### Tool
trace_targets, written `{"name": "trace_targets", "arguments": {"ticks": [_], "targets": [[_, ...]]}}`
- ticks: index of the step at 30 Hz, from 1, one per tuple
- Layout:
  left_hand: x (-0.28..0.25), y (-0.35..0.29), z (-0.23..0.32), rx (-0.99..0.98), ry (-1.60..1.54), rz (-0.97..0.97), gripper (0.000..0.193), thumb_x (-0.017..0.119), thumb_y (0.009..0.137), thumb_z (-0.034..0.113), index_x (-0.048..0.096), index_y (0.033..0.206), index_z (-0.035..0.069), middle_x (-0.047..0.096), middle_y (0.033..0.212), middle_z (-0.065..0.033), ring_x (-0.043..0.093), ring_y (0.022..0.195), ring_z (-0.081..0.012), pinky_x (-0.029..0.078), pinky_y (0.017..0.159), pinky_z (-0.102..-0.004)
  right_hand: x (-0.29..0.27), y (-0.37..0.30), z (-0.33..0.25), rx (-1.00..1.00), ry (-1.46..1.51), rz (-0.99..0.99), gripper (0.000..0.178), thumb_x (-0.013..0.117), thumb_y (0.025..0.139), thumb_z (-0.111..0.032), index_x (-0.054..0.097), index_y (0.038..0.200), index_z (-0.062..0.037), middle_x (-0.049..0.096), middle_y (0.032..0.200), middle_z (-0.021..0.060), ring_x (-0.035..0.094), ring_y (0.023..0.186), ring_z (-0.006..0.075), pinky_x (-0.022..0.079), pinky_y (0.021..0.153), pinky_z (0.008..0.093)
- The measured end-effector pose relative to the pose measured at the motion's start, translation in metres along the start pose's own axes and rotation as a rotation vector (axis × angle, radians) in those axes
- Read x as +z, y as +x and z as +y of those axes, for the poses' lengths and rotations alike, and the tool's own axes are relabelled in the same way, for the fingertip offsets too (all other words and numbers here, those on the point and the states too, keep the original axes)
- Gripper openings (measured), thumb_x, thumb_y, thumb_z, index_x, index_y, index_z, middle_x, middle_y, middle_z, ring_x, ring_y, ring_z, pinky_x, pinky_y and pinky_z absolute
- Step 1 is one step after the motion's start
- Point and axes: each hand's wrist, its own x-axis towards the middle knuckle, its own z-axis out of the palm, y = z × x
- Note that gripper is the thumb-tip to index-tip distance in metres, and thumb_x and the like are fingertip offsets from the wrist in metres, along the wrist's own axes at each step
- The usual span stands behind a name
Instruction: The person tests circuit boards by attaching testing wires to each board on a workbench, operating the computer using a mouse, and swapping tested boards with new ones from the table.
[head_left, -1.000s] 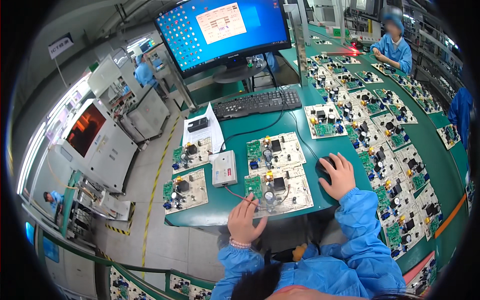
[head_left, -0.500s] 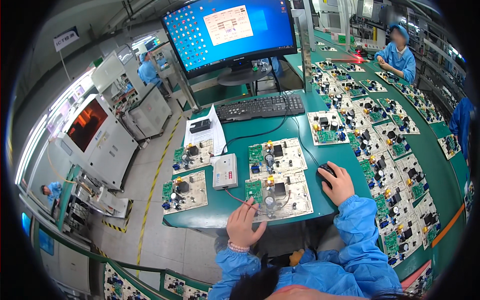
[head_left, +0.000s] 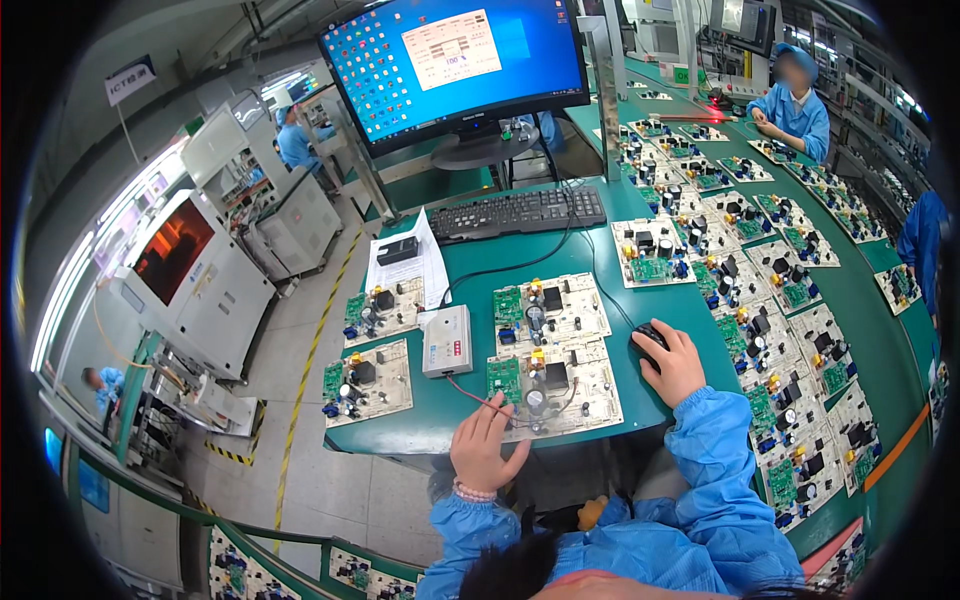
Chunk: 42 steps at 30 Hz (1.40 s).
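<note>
My right hand (head_left: 673, 364) is wrapped over a black computer mouse (head_left: 650, 340) at the right side of the green bench. My left hand (head_left: 484, 446) lies at the front edge with its fingers stretched out, fingertips at the lower left corner of a circuit board (head_left: 598, 392). A dark red cable (head_left: 465, 391) runs from a grey box (head_left: 447, 340) past those fingertips to this board. Another circuit board (head_left: 580, 308) lies just behind it, and two more boards, the nearer one (head_left: 385, 385) among them, lie left of the box.
A monitor (head_left: 540, 60) showing a window stands behind a black keyboard (head_left: 520, 214). Left of the keyboard, papers (head_left: 432, 268) lie under a small black box (head_left: 398, 250). Many circuit boards (head_left: 770, 330) cover the bench at right, where a person in blue (head_left: 797, 112) sits. Machines (head_left: 195, 285) stand at left.
The view has shifted very slightly. Both hands stay where they were, the right on the mouse and the left by the board.
</note>
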Motion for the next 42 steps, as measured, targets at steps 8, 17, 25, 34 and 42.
{"name": "trace_targets", "arguments": {"ticks": [8, 17, 25, 34, 42], "targets": [[0.0, 0.001, -0.001, 0.006, 0.007, 0.0, 0.049, 0.069, 0.073, 0.032, 0.063, 0.116, 0.01, 0.06, 0.126, -0.0084, 0.06, 0.109, -0.0276, 0.046, 0.089, -0.0382, 0.0, 0.001, 0.0, 0.004, -0.002, -0.015, 0.048, 0.07, 0.076, -0.012, 0.062, 0.123, -0.0203, 0.051, 0.132, 0.0143, 0.052, 0.11, 0.0359, 0.046, 0.095, 0.0445], [-0.001, -0.002, 0.001, 0.006, 0.002, 0.007, 0.05, 0.07, 0.073, 0.032, 0.062, 0.117, 0.009, 0.06, 0.127, -0.0085, 0.06, 0.109, -0.0276, 0.046, 0.09, -0.0382, 0.001, -0.003, 0.001, 0.006, 0.009, 0.003, 0.047, 0.07, 0.075, -0.013, 0.064, 0.12, -0.0217, 0.051, 0.132, 0.0142, 0.052, 0.11, 0.0356, 0.045, 0.094, 0.0453], [0.0, -0.006, -0.002, 0.006, -0.018, -0.008, 0.051, 0.07, 0.072, 0.031, 0.062, 0.116, 0.005, 0.06, 0.126, -0.0105, 0.06, 0.108, -0.0305, 0.046, 0.089, -0.0401, -0.029, 0.034, -0.045, -0.101, -0.172, 0.038, 0.056, 0.07, 0.077, -0.022, 0.055, 0.13, -0.0197, 0.049, 0.134, 0.0128, 0.045, 0.126, 0.0354, 0.037, 0.102, 0.0468], [0.0, 0.001, -0.008, 0.017, -0.048, 0.019, 0.05, 0.07, 0.076, 0.03, 0.059, 0.119, 0.006, 0.058, 0.13, -0.0102, 0.058, 0.11, -0.029, 0.044, 0.092, -0.0399, 0.07, 0.179, -0.029, -0.137, -0.313, -0.473, 0.035, 0.051, 0.085, -0.013, 0.06, 0.118, -0.0165, 0.059, 0.12, 0.0108, 0.055, 0.114, 0.0309, 0.044, 0.095, 0.0438], [-0.002, -0.005, -0.004, 0.031, -0.056, 0.013, 0.048, 0.069, 0.078, 0.034, 0.061, 0.119, 0.009, 0.058, 0.129, -0.0083, 0.058, 0.11, -0.0272, 0.044, 0.092, -0.0392, 0.058, 0.172, -0.035, -0.138, -0.394, -0.606, 0.035, 0.055, 0.084, -0.019, 0.06, 0.118, -0.0142, 0.063, 0.112, 0.0139, 0.061, 0.106, 0.0341, 0.049, 0.089, 0.0469]]}}
